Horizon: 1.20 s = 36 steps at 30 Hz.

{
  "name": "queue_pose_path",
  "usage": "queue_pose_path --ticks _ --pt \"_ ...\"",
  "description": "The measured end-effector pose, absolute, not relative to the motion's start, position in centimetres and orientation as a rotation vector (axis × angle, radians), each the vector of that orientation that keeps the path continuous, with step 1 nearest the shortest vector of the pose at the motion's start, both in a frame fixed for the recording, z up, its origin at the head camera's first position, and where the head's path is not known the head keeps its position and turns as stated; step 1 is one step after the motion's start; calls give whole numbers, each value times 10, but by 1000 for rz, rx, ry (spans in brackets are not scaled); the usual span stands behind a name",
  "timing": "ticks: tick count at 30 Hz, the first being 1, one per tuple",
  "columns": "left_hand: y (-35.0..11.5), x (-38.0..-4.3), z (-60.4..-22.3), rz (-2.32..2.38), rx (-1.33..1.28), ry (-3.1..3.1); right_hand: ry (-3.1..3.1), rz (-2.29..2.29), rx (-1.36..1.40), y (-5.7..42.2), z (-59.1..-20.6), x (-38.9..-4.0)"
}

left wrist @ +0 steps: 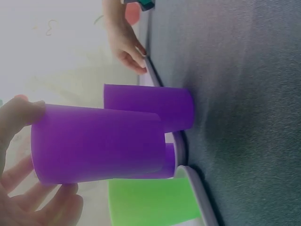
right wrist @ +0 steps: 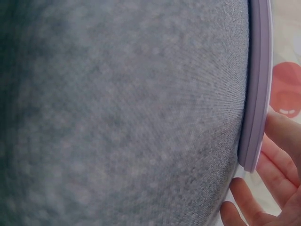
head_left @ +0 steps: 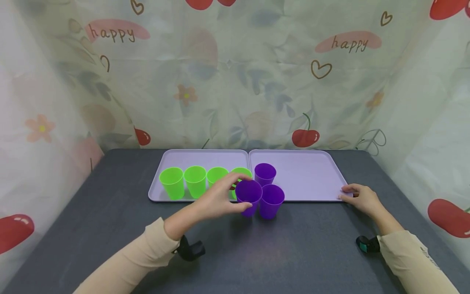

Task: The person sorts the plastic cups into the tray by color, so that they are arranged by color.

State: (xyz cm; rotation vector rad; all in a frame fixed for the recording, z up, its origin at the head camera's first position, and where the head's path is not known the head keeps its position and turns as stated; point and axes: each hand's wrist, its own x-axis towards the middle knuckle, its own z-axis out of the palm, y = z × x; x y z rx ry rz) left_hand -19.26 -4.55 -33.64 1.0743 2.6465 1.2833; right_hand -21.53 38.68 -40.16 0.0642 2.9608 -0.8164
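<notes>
My left hand (head_left: 224, 198) grips a purple cup (left wrist: 99, 143) near its rim, thumb on one side and fingers on the other. The cup is upright, and its base looks slightly off the table. Right beside it, a second purple cup (head_left: 271, 202) stands on the table in front of the trays. A third purple cup (head_left: 265, 173) is at the left end of the right lilac tray (head_left: 304, 175). At that tray's front right corner, my right hand (head_left: 361, 199) holds the edge (right wrist: 257, 94) between thumb and fingers.
A left lilac tray (head_left: 205, 156) adjoins the right one and carries several green cups (head_left: 195, 181) in a row. The dark table (head_left: 312, 253) extends in front of both trays. A patterned cloth (head_left: 235, 81) hangs behind and at the sides.
</notes>
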Motion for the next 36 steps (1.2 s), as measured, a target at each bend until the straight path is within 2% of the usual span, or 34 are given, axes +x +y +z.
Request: queue_pose_path --ticks 36 --pt "-29 -206 -296 1386 1180 2725 2948 -829 67 387 -401 -215"
